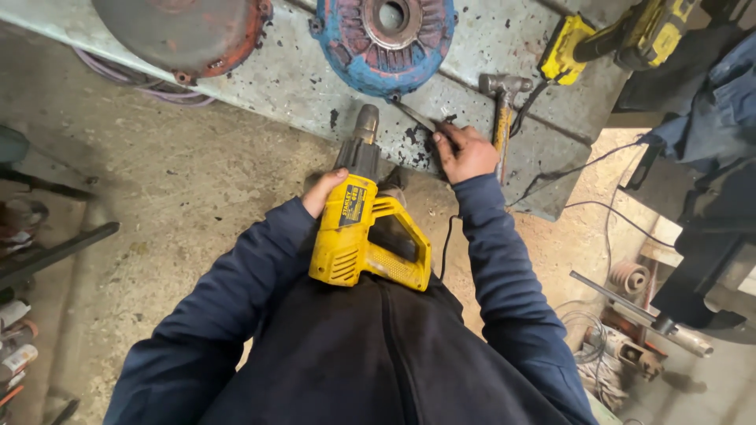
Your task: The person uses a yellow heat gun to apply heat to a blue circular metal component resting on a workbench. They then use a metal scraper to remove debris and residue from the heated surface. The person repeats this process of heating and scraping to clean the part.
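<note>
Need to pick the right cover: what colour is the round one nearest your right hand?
Blue, rust-mottled motor cover; head view.

Single head view, looking steeply down, close over workbench (299, 86) edge

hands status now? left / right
Left hand: closed on yellow heat gun.
Right hand: closed on thin metal tool, at the workbench.

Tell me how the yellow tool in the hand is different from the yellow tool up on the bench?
The heat gun is held in the left hand, nozzle pointing toward the bench; the cordless tool lies untouched on it. The heat gun shows whole; the cordless tool is cut off by the picture edge. Both are yellow and black.
</note>
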